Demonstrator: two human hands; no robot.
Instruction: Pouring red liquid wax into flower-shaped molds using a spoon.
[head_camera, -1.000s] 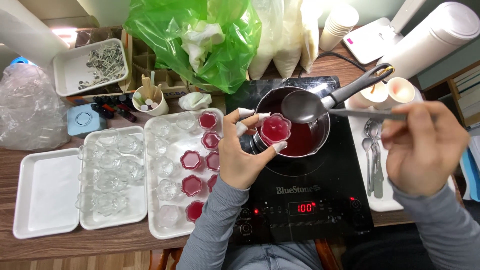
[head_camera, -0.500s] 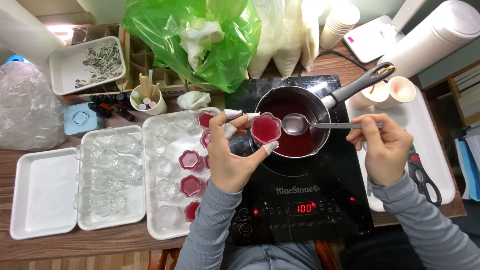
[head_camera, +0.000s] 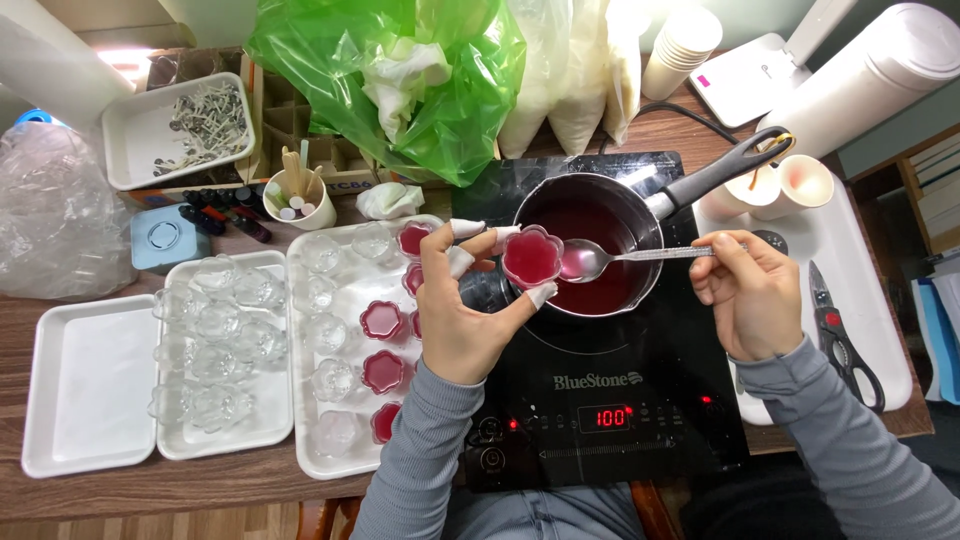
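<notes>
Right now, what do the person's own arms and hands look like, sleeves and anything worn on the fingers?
Both arms wear long, ribbed grey sleeves reaching the wrists. The left hand has white coverings on several fingertips, like tape or finger cots. The right hand is bare, with no rings, watch or gloves visible.

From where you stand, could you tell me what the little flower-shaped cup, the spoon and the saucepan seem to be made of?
The flower-shaped cup in the left hand looks like clear glass or hard plastic: the red liquid shows through its walls. The spoon in the right hand looks like polished metal, bright and reflective. The saucepan seems to be dark coated metal with a matte black handle, probably plastic.
</notes>
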